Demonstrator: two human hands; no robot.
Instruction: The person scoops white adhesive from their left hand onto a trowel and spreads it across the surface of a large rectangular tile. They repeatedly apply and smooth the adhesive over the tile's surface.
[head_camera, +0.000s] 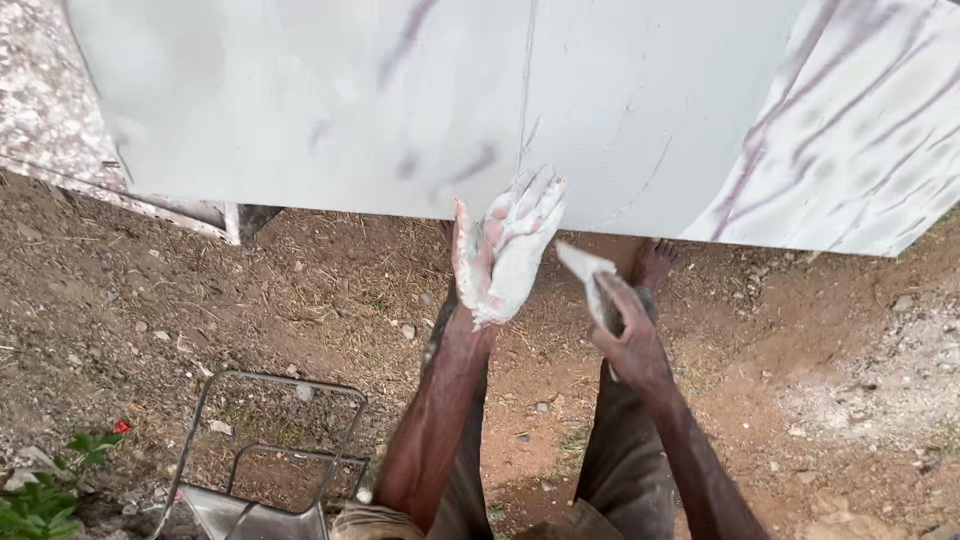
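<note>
My left hand (508, 248) is raised palm up, fingers spread, with a lump of white putty smeared across the palm. It hovers at the lower edge of a large pale grey panel (330, 100) streaked with purple marks. My right hand (630, 335) grips a putty knife (590, 272), whose white-coated blade points toward the left palm, close beside it. A bare foot (652, 262) shows on the dirt just below the panel's edge.
Brown dirt ground (820, 340) with pebbles and dry grass lies below. A metal wire frame (270, 440) stands at the lower left, with green leaves (45, 490) beside it. A speckled stone slab (40, 100) sits at the upper left.
</note>
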